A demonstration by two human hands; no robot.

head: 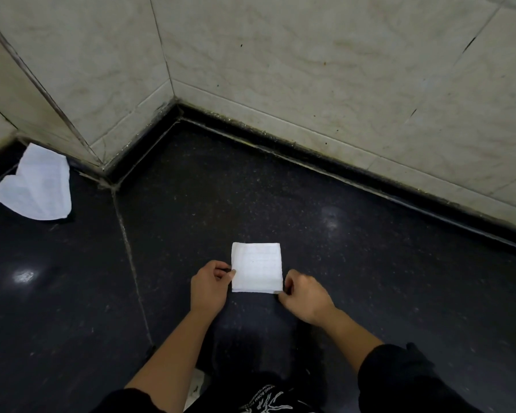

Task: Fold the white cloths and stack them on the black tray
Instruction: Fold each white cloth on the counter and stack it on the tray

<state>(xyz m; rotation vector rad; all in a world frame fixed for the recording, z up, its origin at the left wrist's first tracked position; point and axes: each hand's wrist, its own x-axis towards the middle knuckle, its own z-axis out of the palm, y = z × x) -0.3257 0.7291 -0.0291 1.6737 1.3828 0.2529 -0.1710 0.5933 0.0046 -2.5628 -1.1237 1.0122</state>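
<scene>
Reaching forward and low, the left hand (pixel 210 286) pinches the folded cloth (pixel 256 266) at its left edge, while the right hand (pixel 306 296), knuckles up, nips its near right corner.

My hands are bare, as are both forearms (pixel 167 350) running back from the grip. Behind my right hand (pixel 306 296), a loose black sleeve (pixel 399 380) covers the upper arm. Behind my left hand (pixel 210 289), a second black sleeve (pixel 122 400) begins near the elbow. Between them, nearest me, black fabric (pixel 245 386) carries white printed lettering (pixel 258 393) and a jagged white graphic (pixel 273 403).
</scene>
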